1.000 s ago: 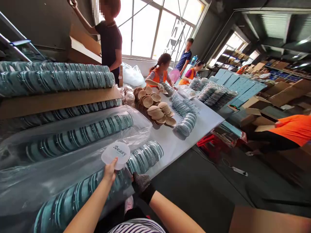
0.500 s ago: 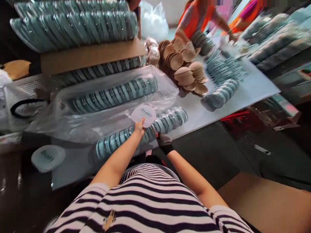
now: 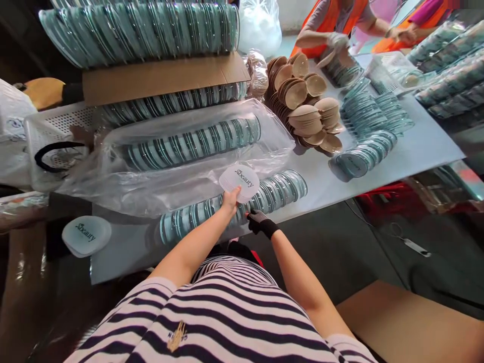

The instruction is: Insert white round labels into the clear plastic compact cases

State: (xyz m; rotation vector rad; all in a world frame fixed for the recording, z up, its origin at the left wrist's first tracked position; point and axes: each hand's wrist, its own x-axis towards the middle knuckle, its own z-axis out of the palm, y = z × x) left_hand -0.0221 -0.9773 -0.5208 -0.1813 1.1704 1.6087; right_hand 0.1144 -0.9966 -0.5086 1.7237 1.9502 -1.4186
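My left hand (image 3: 230,199) grips a small stack of white rounded cards (image 3: 242,177) printed "beauty", thumb on top. Directly under it lies a long row of clear, teal-tinted plastic packs (image 3: 282,187), nested on edge along the table's front. Wearing a dark glove that leaves at least one fingertip bare, my right hand (image 3: 260,222) is at the near side of this row. Its fingers are curled, and whatever they pinch is too small or hidden to name. More printed white cards (image 3: 86,236) lie at the table's left corner.
Behind the row, a clear plastic bag (image 3: 196,171) holds another row of packs. Brown oval pads (image 3: 295,93) are piled mid-table, with teal packs (image 3: 368,154) to their right. A white basket (image 3: 56,121) stands left. A co-worker in an orange vest (image 3: 317,30) works across the table.
The view has shifted, so the table appears farther right. My hands stay at the row, the left still with the cards. The co-worker's gloved hand has risen from the brown pads.
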